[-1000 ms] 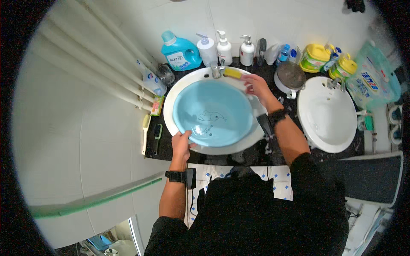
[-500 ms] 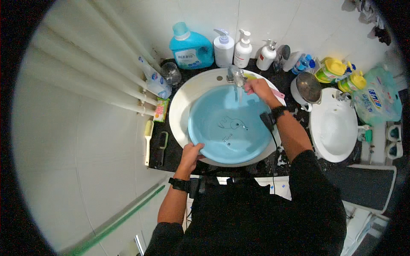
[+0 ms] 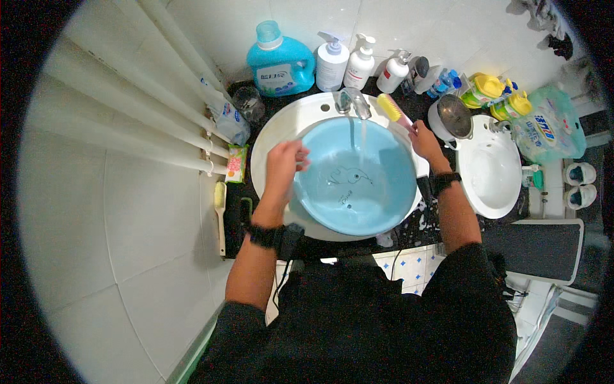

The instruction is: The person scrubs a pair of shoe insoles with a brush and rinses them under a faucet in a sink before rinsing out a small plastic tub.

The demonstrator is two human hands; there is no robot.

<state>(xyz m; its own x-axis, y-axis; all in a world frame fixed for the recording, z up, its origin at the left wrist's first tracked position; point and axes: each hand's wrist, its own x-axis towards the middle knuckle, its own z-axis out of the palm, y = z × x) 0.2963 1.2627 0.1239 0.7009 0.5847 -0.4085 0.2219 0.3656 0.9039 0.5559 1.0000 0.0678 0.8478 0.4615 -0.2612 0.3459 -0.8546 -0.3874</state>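
A light blue plastic basin (image 3: 355,211) with a cartoon drawing on its bottom rests in the white sink (image 3: 268,134). Water runs into it from the chrome faucet (image 3: 353,102). My right hand (image 3: 425,142), right of the basin, is closed round the pink handle of a scrub brush (image 3: 398,114); its yellow bristles point toward the faucet. Over the basin's left rim is my left hand (image 3: 284,168), holding nothing, its loosely bent fingers apart and slightly blurred.
Behind the sink stand a blue detergent bottle (image 3: 279,67) and several pump bottles (image 3: 359,63). A metal pot (image 3: 453,118) and a small white basin (image 3: 489,173) lie to the right. At the left are a long-handled brush (image 3: 220,217) and a small packet (image 3: 236,163).
My left hand has let go of the basin's front left rim and moved up. My right hand has moved from the faucet to the right and now holds the brush. Water now runs.
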